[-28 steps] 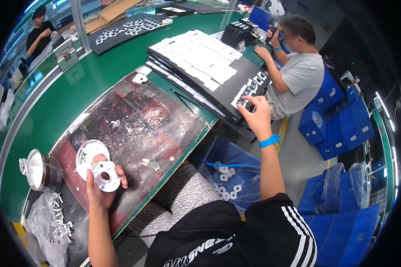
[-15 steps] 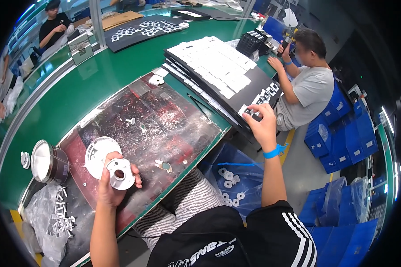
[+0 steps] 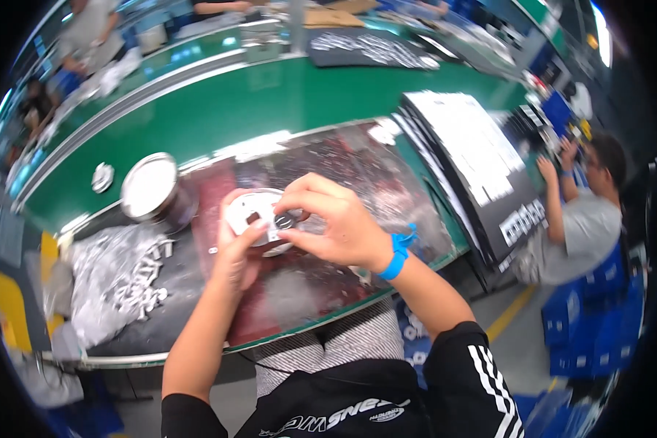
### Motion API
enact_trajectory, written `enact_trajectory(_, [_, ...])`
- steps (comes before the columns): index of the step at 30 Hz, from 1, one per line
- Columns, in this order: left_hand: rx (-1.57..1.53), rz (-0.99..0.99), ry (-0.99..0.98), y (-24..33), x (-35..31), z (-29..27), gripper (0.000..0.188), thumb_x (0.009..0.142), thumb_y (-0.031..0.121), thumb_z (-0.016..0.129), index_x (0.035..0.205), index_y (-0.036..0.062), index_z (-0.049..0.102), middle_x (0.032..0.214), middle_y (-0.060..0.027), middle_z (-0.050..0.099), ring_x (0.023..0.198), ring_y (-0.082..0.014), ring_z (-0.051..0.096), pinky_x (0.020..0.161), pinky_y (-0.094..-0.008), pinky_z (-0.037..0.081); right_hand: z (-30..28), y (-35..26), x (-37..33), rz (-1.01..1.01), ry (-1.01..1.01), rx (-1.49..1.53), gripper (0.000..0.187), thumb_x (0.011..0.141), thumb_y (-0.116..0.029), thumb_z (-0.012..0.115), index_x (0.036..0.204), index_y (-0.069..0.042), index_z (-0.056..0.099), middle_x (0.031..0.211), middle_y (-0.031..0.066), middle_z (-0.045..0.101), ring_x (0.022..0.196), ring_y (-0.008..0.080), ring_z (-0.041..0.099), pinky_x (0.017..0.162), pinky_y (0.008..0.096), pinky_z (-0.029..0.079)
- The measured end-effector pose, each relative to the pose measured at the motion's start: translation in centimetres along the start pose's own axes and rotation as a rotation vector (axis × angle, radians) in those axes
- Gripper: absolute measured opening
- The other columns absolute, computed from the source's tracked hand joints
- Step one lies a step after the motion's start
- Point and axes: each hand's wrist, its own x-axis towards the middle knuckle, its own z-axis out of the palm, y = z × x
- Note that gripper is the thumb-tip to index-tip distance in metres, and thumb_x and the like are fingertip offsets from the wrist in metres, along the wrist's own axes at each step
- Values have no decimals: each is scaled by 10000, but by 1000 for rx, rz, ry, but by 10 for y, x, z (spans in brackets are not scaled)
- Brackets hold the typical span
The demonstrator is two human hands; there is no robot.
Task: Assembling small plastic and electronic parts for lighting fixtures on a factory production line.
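Observation:
Both my hands meet over the worktop. My left hand [image 3: 235, 244] is closed round a white round plastic part [image 3: 242, 212] with a dark opening, its thumb on top. In the fingers of my right hand [image 3: 339, 223] is a small black round piece [image 3: 285, 220], held against or just over the right side of the white part; contact cannot be made out. A white disc-like rim shows around and below the part; the hands hide much of it. Motion blurs the fine detail.
A worn dark red-black mat [image 3: 285, 292] lies under my hands. To the left stand a round tub [image 3: 150, 186] and a plastic bag [image 3: 98, 281] with several small white pieces [image 3: 142, 281]. Black boards [image 3: 515, 212] with white parts are stacked right, beside a seated co-worker [image 3: 588, 223].
My right hand has come from the board stack to my left hand, bringing a small black piece. My left hand has moved slightly right and up in the picture; the view has turned left.

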Motion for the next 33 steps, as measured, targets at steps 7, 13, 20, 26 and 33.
enact_trajectory(7, [-282, 150, 119, 9, 3, -19, 612, 817, -19, 697, 1299, 198, 391, 1164, -56, 534, 1043, -211, 604, 800, -399, 595, 42, 21, 47, -116, -81, 117, 367, 725, -54, 788, 1076, -51, 683, 1074, 108, 631, 998, 245, 629, 836, 340, 520])
enact_trajectory(13, [-332, 137, 121, 5, 7, -25, 583, 838, 7, 675, 1318, 173, 390, 1181, -77, 536, 1060, -223, 606, 785, -375, 598, 51, 46, 28, 94, -183, 448, 678, 734, -32, 811, 1344, -38, 514, 1258, 98, 569, 1197, 213, 546, 1021, 362, 451])
enact_trajectory(20, [-469, -58, 121, -8, 11, -39, 534, 877, 74, 648, 1336, 184, 399, 1210, -101, 543, 1098, -252, 605, 797, -400, 590, 55, 62, 19, 223, -145, 613, 688, 720, -54, 841, 1327, -18, 521, 1233, 126, 623, 1223, 222, 553, 995, 374, 454])
enact_trajectory(26, [-378, -43, 79, -2, 6, -28, 534, 878, 52, 636, 1323, 200, 381, 1227, -89, 530, 1141, -264, 581, 896, -461, 560, 54, 70, 17, 88, -117, 398, 684, 721, -227, 871, 1290, -12, 557, 1162, 112, 660, 1108, 184, 579, 897, 311, 451])
enact_trajectory(33, [-435, 41, 113, -1, 6, -26, 561, 873, 13, 638, 1321, 214, 367, 1240, -91, 537, 1169, -276, 575, 935, -483, 547, 63, 65, 12, 134, 23, 625, 677, 725, -164, 853, 1311, -25, 544, 1244, 99, 616, 1136, 200, 565, 949, 335, 439])
